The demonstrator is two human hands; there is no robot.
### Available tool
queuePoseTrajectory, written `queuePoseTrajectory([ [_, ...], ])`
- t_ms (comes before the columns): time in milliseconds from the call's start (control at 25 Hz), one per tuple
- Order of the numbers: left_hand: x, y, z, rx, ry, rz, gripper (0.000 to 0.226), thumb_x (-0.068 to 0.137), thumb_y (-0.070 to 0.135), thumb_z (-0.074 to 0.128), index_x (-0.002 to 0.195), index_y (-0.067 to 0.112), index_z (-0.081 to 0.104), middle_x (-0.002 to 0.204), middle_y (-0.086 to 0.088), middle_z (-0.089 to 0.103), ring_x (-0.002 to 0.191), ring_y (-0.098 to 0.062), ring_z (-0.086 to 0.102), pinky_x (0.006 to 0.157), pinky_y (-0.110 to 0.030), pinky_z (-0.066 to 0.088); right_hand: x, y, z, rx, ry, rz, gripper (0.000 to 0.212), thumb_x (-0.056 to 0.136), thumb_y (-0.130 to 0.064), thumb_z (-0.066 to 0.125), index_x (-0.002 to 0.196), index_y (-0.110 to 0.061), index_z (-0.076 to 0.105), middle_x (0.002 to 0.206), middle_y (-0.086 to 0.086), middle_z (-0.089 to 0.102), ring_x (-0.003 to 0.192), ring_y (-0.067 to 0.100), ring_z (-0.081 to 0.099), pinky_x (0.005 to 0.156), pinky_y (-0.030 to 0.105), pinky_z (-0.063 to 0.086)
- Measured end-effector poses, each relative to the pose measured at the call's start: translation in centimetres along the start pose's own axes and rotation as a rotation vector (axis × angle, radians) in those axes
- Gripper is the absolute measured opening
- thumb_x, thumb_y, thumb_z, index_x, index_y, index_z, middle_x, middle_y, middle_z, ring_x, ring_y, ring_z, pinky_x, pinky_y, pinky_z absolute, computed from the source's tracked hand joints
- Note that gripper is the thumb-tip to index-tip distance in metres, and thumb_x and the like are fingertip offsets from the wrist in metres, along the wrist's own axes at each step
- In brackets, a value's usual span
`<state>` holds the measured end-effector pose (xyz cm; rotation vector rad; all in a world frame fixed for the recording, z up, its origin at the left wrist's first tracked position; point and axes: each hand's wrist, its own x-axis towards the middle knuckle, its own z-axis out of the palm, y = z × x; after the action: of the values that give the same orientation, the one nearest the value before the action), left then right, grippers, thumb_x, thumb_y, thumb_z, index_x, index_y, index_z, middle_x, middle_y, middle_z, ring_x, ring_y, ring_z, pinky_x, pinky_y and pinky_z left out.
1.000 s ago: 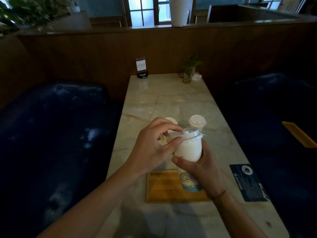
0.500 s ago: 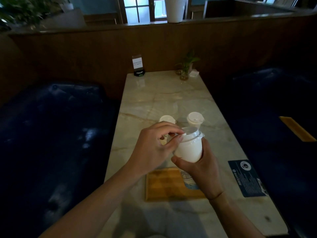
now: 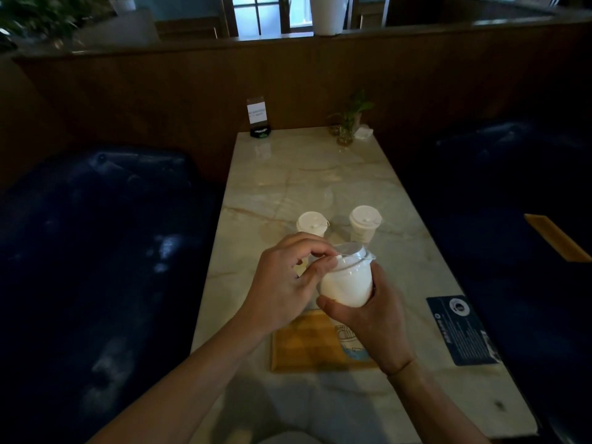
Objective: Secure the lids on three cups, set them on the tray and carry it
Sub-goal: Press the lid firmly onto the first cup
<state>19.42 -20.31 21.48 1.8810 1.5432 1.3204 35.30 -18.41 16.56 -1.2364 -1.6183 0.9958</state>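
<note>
My right hand grips a clear cup of white drink, lifted above the wooden tray. My left hand pinches the left rim of its clear lid, thumb and fingertips curled over the edge. Two more white cups stand on the marble table behind: one with a white lid at the left, partly hidden by my left hand, and one with a white lid at the right.
The marble table runs away from me between two dark blue sofas. A dark card lies at the right edge. A sign holder and a small plant stand at the far end by the wooden partition.
The view tilted slightly. My left fingers have shifted along the lid's rim while the right hand keeps its hold on the cup.
</note>
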Motion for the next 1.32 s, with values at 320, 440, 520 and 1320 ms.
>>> queuePoseTrajectory([
  [320, 0.3, -0.5, 0.0, -0.001, 0.009, -0.017, 0.013, 0.091, 0.029, 0.064, 0.099, 0.025, 0.072, 0.103, 0.018, 0.068, 0.106, -0.005, 0.060, 0.085, -0.013, 0.043, 0.6, 0.4, 0.1, -0.042, 0.018, -0.055, 0.090, 0.051, -0.055, 0.082, 0.129, -0.019, 0.056, 0.110, -0.012, 0.066, 0.095, 0.001, 0.065, 0.071, 0.007, 0.051],
  [440, 0.1, -0.6, 0.4, 0.004, 0.021, -0.026, 0.013, 0.092, 0.030, 0.062, 0.098, 0.023, 0.070, 0.102, 0.016, 0.067, 0.108, -0.007, 0.057, 0.088, -0.017, 0.044, 0.7, 0.5, 0.2, -0.034, 0.001, -0.069, 0.091, 0.051, -0.062, 0.078, 0.129, -0.020, 0.055, 0.112, -0.013, 0.066, 0.097, 0.002, 0.065, 0.072, 0.011, 0.053],
  [520, 0.1, -0.8, 0.6, 0.022, 0.023, -0.007, 0.017, 0.092, 0.035, 0.059, 0.098, 0.024, 0.069, 0.102, 0.018, 0.066, 0.108, -0.006, 0.056, 0.089, -0.015, 0.042, 0.5, 0.9, 0.3, -0.026, -0.007, -0.062, 0.089, 0.052, -0.062, 0.079, 0.128, -0.021, 0.056, 0.112, -0.014, 0.067, 0.097, 0.002, 0.065, 0.073, 0.011, 0.053],
  [1320, -6.5, -6.5, 2.2, -0.562, -0.008, -0.491, 0.071, 0.070, 0.036, 0.084, 0.134, 0.040, 0.054, 0.133, 0.011, 0.064, 0.124, -0.009, 0.061, 0.092, -0.021, 0.055, -0.8, 4.4, 2.4, 0.166, -0.267, 0.074, 0.081, 0.064, -0.039, 0.088, 0.130, -0.045, 0.041, 0.115, -0.038, 0.060, 0.107, -0.009, 0.061, 0.075, 0.005, 0.051],
])
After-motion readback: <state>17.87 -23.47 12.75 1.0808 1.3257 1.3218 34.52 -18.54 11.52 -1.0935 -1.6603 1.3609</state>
